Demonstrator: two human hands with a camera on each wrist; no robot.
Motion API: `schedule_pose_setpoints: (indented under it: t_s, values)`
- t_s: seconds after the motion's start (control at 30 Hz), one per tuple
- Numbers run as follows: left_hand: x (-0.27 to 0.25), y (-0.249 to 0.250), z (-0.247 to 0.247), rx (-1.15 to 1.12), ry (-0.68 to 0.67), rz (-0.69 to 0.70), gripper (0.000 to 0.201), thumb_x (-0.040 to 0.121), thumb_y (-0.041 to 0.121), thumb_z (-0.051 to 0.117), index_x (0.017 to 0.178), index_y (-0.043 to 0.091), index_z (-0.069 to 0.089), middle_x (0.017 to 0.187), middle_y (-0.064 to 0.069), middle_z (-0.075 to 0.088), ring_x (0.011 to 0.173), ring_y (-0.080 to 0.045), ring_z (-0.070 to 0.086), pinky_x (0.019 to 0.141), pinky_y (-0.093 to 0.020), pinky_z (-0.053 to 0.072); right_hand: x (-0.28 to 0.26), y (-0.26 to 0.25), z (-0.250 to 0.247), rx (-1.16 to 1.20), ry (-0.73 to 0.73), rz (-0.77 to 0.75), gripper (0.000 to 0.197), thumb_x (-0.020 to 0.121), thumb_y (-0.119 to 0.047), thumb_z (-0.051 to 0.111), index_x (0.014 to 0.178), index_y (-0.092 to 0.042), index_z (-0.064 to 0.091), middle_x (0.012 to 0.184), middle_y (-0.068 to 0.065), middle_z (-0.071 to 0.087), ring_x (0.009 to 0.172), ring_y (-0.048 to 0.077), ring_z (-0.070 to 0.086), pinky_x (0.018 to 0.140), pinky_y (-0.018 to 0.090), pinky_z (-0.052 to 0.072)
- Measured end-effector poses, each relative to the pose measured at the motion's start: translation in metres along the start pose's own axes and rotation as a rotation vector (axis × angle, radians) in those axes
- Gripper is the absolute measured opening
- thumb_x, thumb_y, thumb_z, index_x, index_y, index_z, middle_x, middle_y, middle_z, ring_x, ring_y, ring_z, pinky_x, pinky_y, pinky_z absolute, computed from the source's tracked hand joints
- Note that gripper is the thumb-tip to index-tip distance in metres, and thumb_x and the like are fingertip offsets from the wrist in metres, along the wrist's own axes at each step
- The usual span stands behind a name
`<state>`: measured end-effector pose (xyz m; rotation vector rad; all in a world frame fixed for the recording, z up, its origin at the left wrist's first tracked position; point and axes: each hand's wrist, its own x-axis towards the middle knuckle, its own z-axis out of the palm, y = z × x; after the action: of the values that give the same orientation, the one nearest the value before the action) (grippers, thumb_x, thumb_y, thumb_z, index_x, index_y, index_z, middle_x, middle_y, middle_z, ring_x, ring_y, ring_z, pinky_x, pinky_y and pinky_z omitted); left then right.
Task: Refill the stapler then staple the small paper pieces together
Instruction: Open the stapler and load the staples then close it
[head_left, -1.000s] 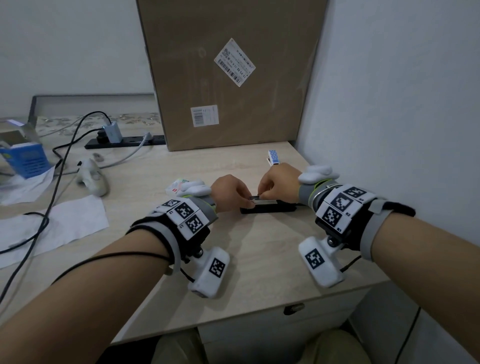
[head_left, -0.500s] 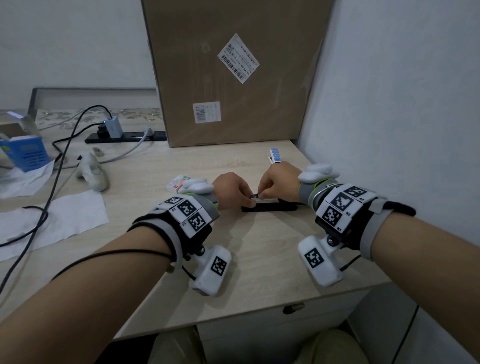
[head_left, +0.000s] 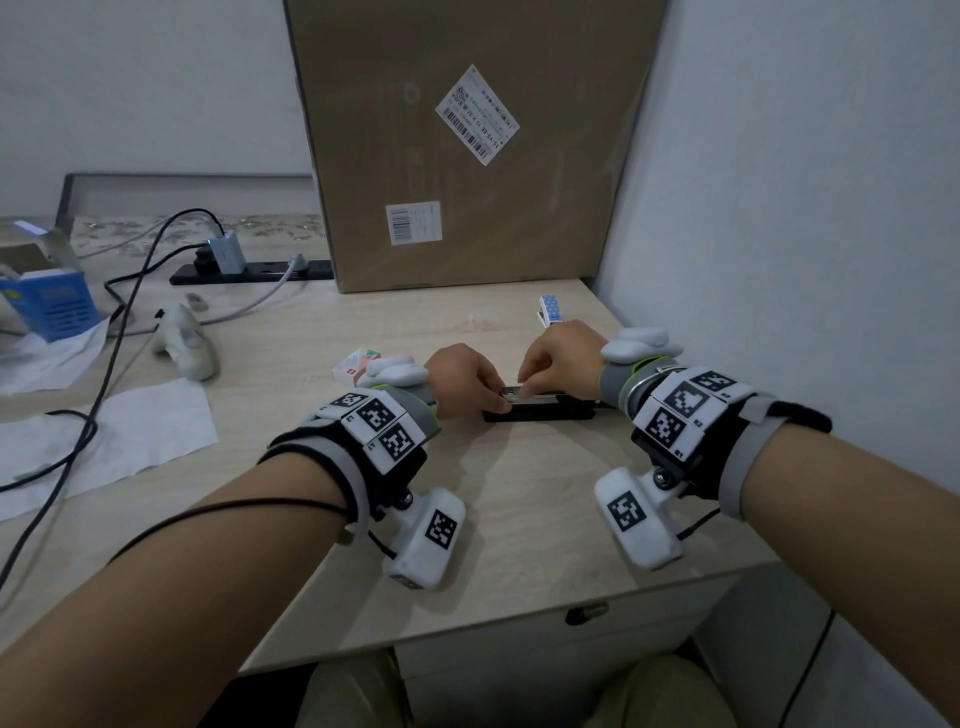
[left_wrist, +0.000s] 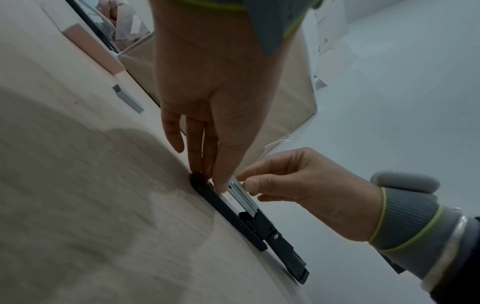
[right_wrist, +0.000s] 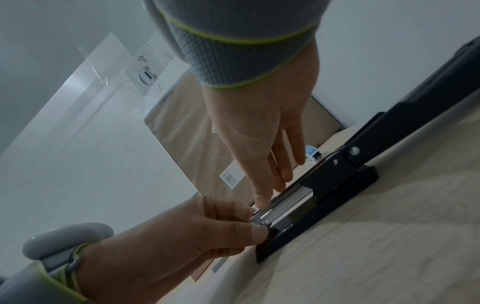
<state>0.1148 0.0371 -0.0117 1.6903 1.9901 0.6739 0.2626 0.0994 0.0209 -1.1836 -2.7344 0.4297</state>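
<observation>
A black stapler (head_left: 545, 413) lies swung open flat on the desk, its metal magazine (left_wrist: 244, 197) facing up. My left hand (head_left: 496, 400) pinches the stapler's front end between thumb and fingers. My right hand (head_left: 527, 387) pinches the front of the magazine (right_wrist: 288, 199) with thumb and forefinger; whether staples are between them is hidden. A loose staple strip (left_wrist: 127, 98) lies on the desk by the small staple box (head_left: 358, 364), behind my left wrist. A small blue-dotted item (head_left: 549, 306) lies behind my right hand.
A tall cardboard box (head_left: 467, 156) leans on the wall behind the desk (head_left: 519, 519). The right wall is close to my right arm. At the left are white paper sheets (head_left: 130, 436), black cables (head_left: 104, 364), a white controller (head_left: 187, 343), a power strip (head_left: 249, 270) and a blue box (head_left: 52, 301).
Both hands have stayed on the stapler's front end with barely any movement. The head view has shifted slightly.
</observation>
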Motion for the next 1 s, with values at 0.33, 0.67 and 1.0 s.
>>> schedule_pose_setpoints:
  t_s: [0.33, 0.67, 1.0]
  values:
    - [-0.001, 0.003, 0.000, -0.003, -0.002, -0.014, 0.021, 0.071, 0.023, 0.078, 0.089, 0.012, 0.076, 0.079, 0.001, 0.066, 0.077, -0.013, 0.058, 0.067, -0.022, 0.043, -0.032, 0.056, -0.029, -0.019, 0.230, 0.223, 0.034, 0.086, -0.043, 0.060, 0.090, -0.012, 0.073, 0.094, 0.007, 0.071, 0.083, 0.019, 0.057, 0.075, 0.031, 0.044]
    - [0.000, 0.001, 0.002, -0.032, 0.020, -0.011, 0.019, 0.071, 0.020, 0.078, 0.087, 0.010, 0.077, 0.081, 0.000, 0.068, 0.080, -0.014, 0.058, 0.062, -0.016, 0.042, -0.081, 0.116, -0.033, 0.022, -0.028, 0.400, 0.055, 0.082, -0.043, 0.067, 0.128, -0.016, 0.055, 0.128, 0.007, 0.059, 0.113, 0.023, 0.057, 0.097, 0.030, 0.040]
    - [-0.008, -0.012, 0.007, -0.060, -0.009, 0.053, 0.031, 0.068, 0.020, 0.081, 0.097, 0.013, 0.073, 0.082, 0.002, 0.068, 0.083, -0.014, 0.062, 0.078, -0.019, 0.048, -0.070, 0.137, -0.008, 0.067, 0.101, 0.360, 0.037, 0.080, -0.016, 0.071, 0.115, -0.010, 0.062, 0.117, 0.012, 0.063, 0.109, 0.028, 0.057, 0.082, 0.022, 0.035]
